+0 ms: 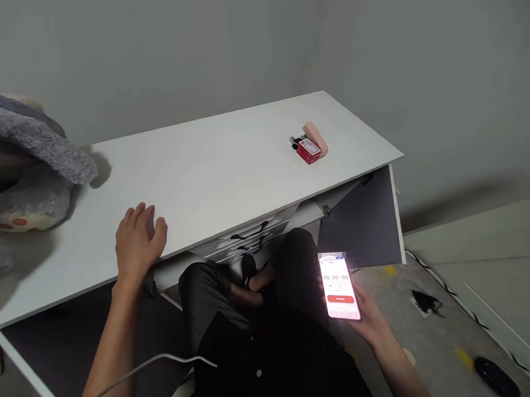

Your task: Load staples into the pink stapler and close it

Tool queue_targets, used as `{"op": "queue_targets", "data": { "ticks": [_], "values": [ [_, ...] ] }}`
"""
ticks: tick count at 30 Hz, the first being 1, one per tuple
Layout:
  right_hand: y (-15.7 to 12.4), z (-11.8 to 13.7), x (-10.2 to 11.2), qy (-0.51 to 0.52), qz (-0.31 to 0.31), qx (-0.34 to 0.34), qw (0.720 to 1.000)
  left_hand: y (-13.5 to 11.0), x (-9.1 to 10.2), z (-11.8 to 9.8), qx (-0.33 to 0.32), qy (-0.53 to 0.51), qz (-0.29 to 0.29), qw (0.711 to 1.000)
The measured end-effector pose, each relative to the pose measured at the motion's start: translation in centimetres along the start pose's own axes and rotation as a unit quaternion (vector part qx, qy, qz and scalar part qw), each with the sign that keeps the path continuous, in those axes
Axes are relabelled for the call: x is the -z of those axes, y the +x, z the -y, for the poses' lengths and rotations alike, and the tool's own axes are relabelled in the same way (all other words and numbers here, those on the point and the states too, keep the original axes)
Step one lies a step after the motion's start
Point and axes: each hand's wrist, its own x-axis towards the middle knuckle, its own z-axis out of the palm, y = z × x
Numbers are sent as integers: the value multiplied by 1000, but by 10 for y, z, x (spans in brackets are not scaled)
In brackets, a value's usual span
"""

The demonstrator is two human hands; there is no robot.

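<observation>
My right hand [366, 311] is wrapped round a smartphone [339, 289] whose lit screen shows a timer at 00:00:00 and a red button. It is held low, beside my knees and below an open cabinet door. My left hand [137, 238] rests on the white cabinet top [210, 172] near its front edge, fingers spread slightly and nothing under them that I can see. Toward the right end of that top lie a small red and white box [309, 151], a pink case [316, 138] and some small dark items [294, 142] too small to name.
A grey plush toy [32, 163] sits on the left end. Both cabinet doors, right [364, 223] and left [77, 344], stand open. Drawers [249, 232] with black handles are between them. A pale cable [166, 356] crosses my lap; a black object [496, 377] lies on the floor.
</observation>
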Motion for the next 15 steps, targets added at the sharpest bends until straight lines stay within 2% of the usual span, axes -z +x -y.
{"op": "queue_targets", "data": {
  "ticks": [5, 10, 15],
  "values": [
    [0, 6, 43, -22, 2, -32, 999, 1, -1, -1, -7, -2, -4, 1000],
    [0, 8, 85, -66, -30, -51, 996, 3, -1, -1, -5, -9, 2, 1000],
    [-4, 9, 109, -111, -62, -38, 991, 5, -2, -4, -5, -6, -2, 1000]
  ]
}}
